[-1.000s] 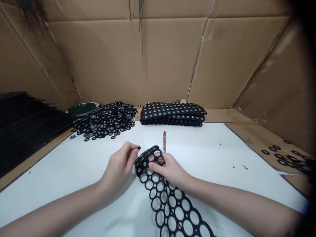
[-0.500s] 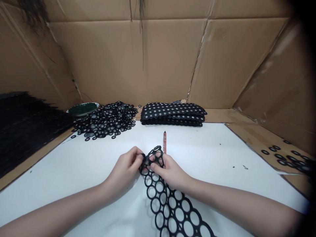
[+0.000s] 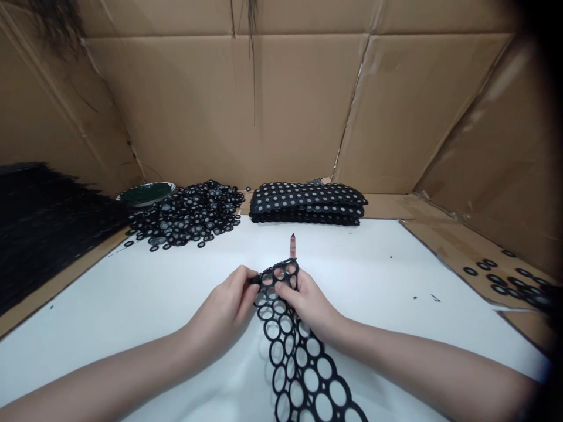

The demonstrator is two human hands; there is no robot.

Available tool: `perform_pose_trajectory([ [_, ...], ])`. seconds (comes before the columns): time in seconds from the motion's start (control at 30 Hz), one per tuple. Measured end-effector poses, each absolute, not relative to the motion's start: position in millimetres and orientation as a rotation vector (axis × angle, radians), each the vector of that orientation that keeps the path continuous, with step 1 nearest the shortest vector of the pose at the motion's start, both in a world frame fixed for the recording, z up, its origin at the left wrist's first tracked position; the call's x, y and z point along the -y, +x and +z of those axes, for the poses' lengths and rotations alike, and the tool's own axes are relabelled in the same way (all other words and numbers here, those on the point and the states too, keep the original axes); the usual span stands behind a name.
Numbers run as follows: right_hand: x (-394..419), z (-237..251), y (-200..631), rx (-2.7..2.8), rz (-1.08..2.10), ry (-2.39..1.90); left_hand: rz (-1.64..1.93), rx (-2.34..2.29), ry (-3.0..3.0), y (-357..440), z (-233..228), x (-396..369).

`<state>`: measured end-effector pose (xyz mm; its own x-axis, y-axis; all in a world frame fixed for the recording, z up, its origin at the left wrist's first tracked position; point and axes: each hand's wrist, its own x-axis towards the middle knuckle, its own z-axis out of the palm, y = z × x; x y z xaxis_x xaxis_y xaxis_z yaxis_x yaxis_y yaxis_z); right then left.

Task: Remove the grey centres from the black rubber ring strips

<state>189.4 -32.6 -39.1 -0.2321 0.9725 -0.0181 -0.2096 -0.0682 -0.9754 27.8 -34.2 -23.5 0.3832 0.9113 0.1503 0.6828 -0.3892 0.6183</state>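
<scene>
A black rubber sheet of joined rings [image 3: 311, 380] hangs from my hands and runs down past the bottom edge of the view. My left hand [image 3: 237, 293] is closed, pinching the sheet's upper left corner between thumb and fingers. On the other side, my right hand [image 3: 308, 299] grips the upper part, its thumb in front and fingertips showing through the holes behind. The top of the sheet is bent over between the two hands. Just beyond lies a pointed tool with a reddish handle [image 3: 292, 246], its dark tip facing away; the sheet partly covers its near end.
Loose black rings [image 3: 189, 214] are heaped at the back left beside a green-filled dish [image 3: 147, 193]. Folded dotted black sheets [image 3: 308, 202] are stacked at the back. More rings [image 3: 519, 281] lie on cardboard at right. Dark bristly strips [image 3: 53, 228] fill the left side.
The sheet's top edge has been turned and spread flatter between my hands, its holes now facing me more. My right hand has shifted slightly right; the lower sheet has swung a little left.
</scene>
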Motion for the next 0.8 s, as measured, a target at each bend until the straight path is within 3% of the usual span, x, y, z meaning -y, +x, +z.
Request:
perform_pose_trajectory([
  [0.8, 34.3, -44.1, 189.6, 1.245, 1.507, -0.956, 0.642, -1.214, 1.849, 28.1, -18.9, 27.7],
])
